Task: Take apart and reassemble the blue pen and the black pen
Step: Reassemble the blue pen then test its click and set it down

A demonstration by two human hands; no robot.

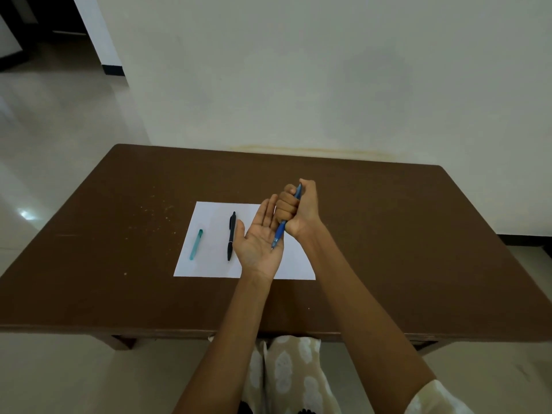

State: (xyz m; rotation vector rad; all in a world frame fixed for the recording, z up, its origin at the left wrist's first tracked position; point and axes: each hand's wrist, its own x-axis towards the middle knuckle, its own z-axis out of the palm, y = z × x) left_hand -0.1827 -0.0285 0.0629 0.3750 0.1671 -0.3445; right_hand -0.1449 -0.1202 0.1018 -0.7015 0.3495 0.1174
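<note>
Right hand [298, 209] fisted around the blue pen [280, 231], tip pointing down onto the palm of the left hand [258, 239], which is flat, fingers straight, palm up. Both are above a white paper sheet [213, 234]. Black pen [231, 236] lies on the sheet, left of the hands; teal cap [196, 244] further left. Brown table [119, 234] underneath. No legible markings on either pen.

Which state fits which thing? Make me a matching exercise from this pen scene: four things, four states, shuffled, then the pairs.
Things:
1. blue pen
2. black pen
3. teal cap
4. left hand

States:
A. lying at the paper's left edge
B. open, palm up
C. gripped in the right hand, tip down
D. lying whole on the paper

Pairs: 1-C, 2-D, 3-A, 4-B
</note>
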